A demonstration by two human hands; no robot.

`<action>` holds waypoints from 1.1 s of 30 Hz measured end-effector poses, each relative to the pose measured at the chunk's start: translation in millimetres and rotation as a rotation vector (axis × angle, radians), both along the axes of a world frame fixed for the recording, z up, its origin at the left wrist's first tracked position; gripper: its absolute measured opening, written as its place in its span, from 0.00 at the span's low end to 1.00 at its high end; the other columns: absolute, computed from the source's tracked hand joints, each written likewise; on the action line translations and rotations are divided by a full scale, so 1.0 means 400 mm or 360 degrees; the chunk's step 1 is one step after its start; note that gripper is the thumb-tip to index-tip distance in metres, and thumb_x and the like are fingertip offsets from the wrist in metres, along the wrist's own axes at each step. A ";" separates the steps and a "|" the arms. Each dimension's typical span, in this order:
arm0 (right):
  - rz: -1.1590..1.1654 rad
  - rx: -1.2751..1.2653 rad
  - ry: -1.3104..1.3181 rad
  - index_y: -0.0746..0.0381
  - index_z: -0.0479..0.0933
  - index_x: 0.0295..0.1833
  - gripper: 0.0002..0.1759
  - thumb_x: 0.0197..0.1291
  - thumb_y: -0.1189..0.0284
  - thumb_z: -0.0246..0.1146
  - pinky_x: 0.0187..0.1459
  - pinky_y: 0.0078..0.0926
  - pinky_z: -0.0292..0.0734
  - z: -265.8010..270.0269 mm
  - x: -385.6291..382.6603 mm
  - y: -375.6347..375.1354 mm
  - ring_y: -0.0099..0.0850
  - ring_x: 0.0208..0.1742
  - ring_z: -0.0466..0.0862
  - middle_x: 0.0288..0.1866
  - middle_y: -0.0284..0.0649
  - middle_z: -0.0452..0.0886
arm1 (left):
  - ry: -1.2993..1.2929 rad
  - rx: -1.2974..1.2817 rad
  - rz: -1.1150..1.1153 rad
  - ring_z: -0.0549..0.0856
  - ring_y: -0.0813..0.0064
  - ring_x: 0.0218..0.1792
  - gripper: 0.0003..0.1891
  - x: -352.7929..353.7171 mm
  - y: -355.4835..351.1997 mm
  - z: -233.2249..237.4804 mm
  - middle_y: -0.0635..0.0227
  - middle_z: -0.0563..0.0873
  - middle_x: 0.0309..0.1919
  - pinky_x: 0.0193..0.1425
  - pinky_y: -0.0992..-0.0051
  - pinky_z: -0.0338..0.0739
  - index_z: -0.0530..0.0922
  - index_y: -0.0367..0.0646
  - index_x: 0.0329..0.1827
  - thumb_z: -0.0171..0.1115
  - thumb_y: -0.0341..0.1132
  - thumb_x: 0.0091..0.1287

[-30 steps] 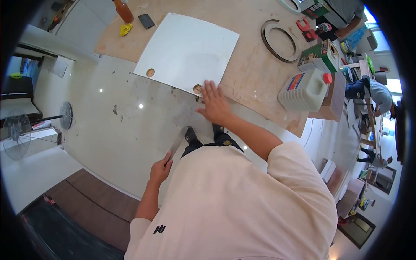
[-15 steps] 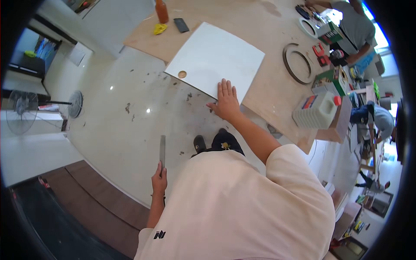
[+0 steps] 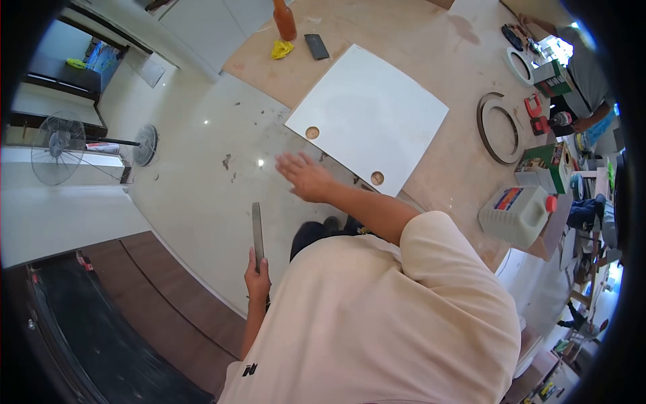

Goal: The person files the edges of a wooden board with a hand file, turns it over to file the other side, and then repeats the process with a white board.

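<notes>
My left hand (image 3: pixel 257 275) is closed around the lower end of a flat metal file (image 3: pixel 257 225), which points up and away from me over the floor. My right hand (image 3: pixel 305 176) is in the air, fingers stretched out and slightly blurred, holding nothing. It is nearest the front edge of a white panel (image 3: pixel 370 111) but apart from it. The panel lies on a wooden worktable (image 3: pixel 464 128). Two round recesses show along its near edge, one at the left corner and one by my right forearm.
On the table are an orange bottle (image 3: pixel 284 21), yellow crumpled item (image 3: pixel 282 49), dark flat block (image 3: pixel 316 46), coiled edging strip (image 3: pixel 499 128), red clamp (image 3: pixel 533 105) and plastic jug (image 3: pixel 515 214). A fan (image 3: pixel 59 145) stands left. Co-workers are at right.
My right hand has lifted off the panel and swung left past its near edge, uncovering the second recess. The file stays in my left hand. The view has shifted.
</notes>
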State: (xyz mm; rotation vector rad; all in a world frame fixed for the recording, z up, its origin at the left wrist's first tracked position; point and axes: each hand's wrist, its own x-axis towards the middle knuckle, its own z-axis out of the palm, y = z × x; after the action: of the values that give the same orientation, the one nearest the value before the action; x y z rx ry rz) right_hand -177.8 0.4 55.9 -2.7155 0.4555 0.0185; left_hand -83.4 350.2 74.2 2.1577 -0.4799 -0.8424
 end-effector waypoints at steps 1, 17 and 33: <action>-0.0103 -0.0047 -0.0019 0.72 0.51 0.81 0.49 0.68 0.50 0.61 0.83 0.52 0.38 0.022 0.010 -0.003 0.50 0.86 0.44 0.86 0.55 0.46 | 0.0004 -0.0002 0.0022 0.70 0.85 0.17 0.33 0.010 -0.019 0.012 0.78 0.73 0.20 0.21 0.77 0.69 0.62 0.45 0.81 0.61 0.40 0.75; -0.0864 -0.0865 0.0126 0.75 0.58 0.77 0.34 0.70 0.68 0.49 0.79 0.53 0.53 0.017 0.157 -0.062 0.55 0.81 0.59 0.81 0.62 0.56 | -0.0543 -0.0755 -0.0977 0.71 0.84 0.22 0.32 0.674 -0.390 -0.118 0.69 0.81 0.36 0.25 0.79 0.70 0.62 0.37 0.80 0.61 0.32 0.75; -0.0937 -0.0315 -0.0102 0.56 0.82 0.60 0.24 0.65 0.54 0.64 0.70 0.43 0.68 0.051 0.101 -0.164 0.42 0.75 0.71 0.73 0.43 0.74 | 0.0098 -0.0454 -0.0893 0.78 0.78 0.30 0.27 0.624 -0.712 0.128 0.67 0.83 0.36 0.34 0.78 0.76 0.69 0.38 0.75 0.61 0.34 0.75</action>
State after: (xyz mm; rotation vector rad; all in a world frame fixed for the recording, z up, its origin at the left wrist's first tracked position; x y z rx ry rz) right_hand -137.6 -65.4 76.3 -2.6446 1.2720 -0.2842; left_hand 166.3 65.5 125.2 1.7452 -1.1326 -1.0582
